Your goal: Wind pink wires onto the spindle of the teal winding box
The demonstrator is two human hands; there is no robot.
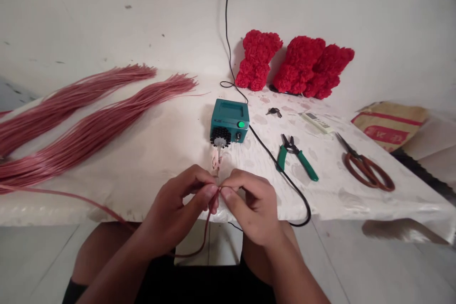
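My left hand point(180, 209) and my right hand point(251, 206) meet at the table's front edge, fingers pinched together on a thin red cord point(208, 228). The cord loops down below my hands and trails left across the table. Just beyond my fingertips stands a small teal machine point(230, 121) with a black toothed wheel and a lit green button on its front. A small pale clip-like piece point(216, 161) hangs under that wheel, close to my fingers.
Two long bundles of red cords point(81, 123) lie on the left. Green-handled pliers point(297, 154), brown-handled scissors point(366, 168), a remote point(317, 122) and keys point(273, 112) lie on the right. Red rose-covered bears point(295, 64) lean on the wall. A black cable point(281, 171) runs from the machine.
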